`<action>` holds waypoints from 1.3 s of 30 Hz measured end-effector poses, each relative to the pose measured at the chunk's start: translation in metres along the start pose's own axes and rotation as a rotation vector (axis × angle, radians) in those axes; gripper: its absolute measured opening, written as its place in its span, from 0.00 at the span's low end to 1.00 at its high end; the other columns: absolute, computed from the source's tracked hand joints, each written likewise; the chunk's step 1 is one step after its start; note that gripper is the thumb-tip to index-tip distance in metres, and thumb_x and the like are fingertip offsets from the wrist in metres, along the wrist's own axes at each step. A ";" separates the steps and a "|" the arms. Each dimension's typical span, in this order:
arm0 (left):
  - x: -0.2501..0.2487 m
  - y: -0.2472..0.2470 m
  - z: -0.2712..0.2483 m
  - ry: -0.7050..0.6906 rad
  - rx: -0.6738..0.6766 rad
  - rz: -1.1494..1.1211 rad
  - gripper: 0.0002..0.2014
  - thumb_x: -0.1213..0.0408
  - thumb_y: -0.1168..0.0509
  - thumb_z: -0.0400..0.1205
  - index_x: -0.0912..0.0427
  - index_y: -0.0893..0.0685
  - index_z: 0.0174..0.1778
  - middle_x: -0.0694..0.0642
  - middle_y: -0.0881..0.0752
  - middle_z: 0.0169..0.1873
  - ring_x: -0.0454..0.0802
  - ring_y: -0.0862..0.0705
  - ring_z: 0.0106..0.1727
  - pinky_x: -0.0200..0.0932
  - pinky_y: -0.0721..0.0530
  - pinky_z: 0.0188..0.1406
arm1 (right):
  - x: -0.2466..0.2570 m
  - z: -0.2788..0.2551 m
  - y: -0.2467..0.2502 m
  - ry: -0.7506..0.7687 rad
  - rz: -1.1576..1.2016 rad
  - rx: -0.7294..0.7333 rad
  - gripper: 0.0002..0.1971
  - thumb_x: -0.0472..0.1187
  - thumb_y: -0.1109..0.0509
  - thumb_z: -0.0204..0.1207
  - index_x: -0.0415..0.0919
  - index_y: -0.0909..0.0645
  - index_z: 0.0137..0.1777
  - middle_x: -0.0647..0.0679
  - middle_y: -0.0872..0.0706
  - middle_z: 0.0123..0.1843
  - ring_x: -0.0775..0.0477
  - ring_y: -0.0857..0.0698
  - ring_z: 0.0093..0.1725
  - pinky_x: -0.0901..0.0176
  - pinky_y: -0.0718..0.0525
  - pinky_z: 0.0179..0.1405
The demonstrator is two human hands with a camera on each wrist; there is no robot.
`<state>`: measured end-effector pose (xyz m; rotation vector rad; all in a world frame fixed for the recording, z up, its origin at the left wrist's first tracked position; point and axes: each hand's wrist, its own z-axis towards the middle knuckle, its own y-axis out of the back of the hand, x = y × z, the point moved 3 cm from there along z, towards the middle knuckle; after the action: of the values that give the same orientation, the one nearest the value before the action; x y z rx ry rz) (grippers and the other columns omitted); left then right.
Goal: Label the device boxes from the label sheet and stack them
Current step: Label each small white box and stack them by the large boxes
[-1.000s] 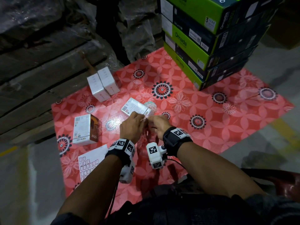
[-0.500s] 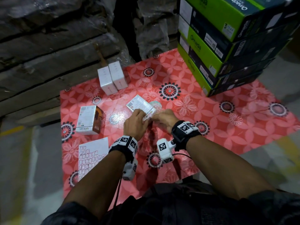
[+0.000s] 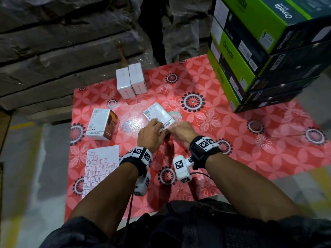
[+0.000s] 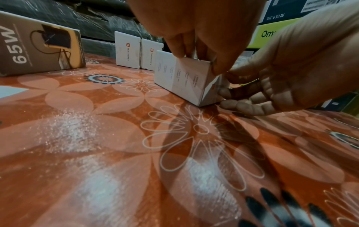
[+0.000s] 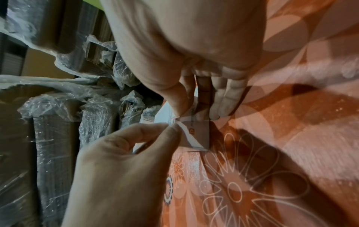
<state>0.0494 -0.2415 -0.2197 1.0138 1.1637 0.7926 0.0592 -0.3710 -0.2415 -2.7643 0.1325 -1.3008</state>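
White device box (image 3: pixel 157 114): lies flat at centre of the red floral mat (image 3: pixel 232 140). Left hand (image 3: pixel 151 136) pinches a small label (image 5: pixel 179 125) at its near top corner; right hand (image 3: pixel 181 131) grips its near end. Label sheet (image 3: pixel 102 169): 8 o'clock. Brown-sided box (image 3: pixel 100 123): 9 o'clock. Two white boxes (image 3: pixel 130 80): 11 o'clock, touching.

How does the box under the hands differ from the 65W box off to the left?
The box under the hands is all white, while the 65W box has a brown printed side. The left hand and right hand both grip the first at its near end; the 65W box lies untouched. The 65W box looks bulkier. Both lie flat on the red flowered mat, printed white faces up.
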 end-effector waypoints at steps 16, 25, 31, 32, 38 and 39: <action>0.001 0.002 0.003 0.033 0.066 0.027 0.14 0.55 0.34 0.83 0.64 0.14 0.53 0.58 0.17 0.56 0.59 0.15 0.47 0.43 0.29 0.36 | -0.004 0.016 -0.001 0.099 -0.397 -0.229 0.11 0.36 0.22 0.73 0.43 0.17 0.30 0.43 0.10 0.37 0.40 0.09 0.43 0.39 0.09 0.49; 0.001 0.004 0.002 0.010 0.042 0.026 0.12 0.58 0.32 0.82 0.64 0.13 0.50 0.57 0.17 0.52 0.56 0.15 0.43 0.42 0.30 0.34 | 0.009 0.015 0.012 0.388 -0.964 -0.271 0.12 0.49 0.25 0.76 0.47 0.23 0.52 0.53 0.22 0.52 0.49 0.21 0.47 0.50 0.17 0.47; 0.001 0.003 0.001 0.004 0.031 0.028 0.12 0.58 0.31 0.81 0.64 0.13 0.51 0.56 0.16 0.51 0.56 0.15 0.41 0.42 0.30 0.32 | 0.017 0.020 0.011 0.523 -1.295 -0.210 0.10 0.49 0.29 0.80 0.45 0.21 0.53 0.49 0.24 0.52 0.45 0.23 0.49 0.45 0.17 0.50; 0.001 0.003 0.002 0.004 0.030 0.030 0.12 0.58 0.31 0.82 0.63 0.13 0.51 0.56 0.17 0.50 0.55 0.16 0.41 0.42 0.31 0.32 | 0.019 0.021 0.011 0.540 -1.319 -0.198 0.10 0.49 0.28 0.80 0.43 0.20 0.53 0.48 0.23 0.52 0.45 0.23 0.49 0.45 0.17 0.51; 0.001 0.003 0.001 -0.002 0.034 0.035 0.12 0.57 0.32 0.82 0.63 0.13 0.51 0.55 0.17 0.50 0.54 0.16 0.41 0.41 0.31 0.33 | 0.030 0.017 0.009 0.600 -1.438 -0.145 0.19 0.56 0.27 0.78 0.39 0.20 0.55 0.45 0.21 0.55 0.44 0.21 0.50 0.48 0.19 0.51; 0.000 0.004 0.001 0.000 0.037 0.038 0.11 0.57 0.32 0.82 0.63 0.14 0.51 0.55 0.17 0.50 0.54 0.16 0.41 0.41 0.31 0.33 | 0.031 0.015 0.009 0.602 -1.450 -0.144 0.20 0.56 0.28 0.78 0.38 0.20 0.56 0.45 0.21 0.55 0.44 0.20 0.52 0.49 0.20 0.50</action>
<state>0.0508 -0.2400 -0.2162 1.0694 1.1657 0.8034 0.0896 -0.3825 -0.2283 -2.2084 -2.0760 -2.2727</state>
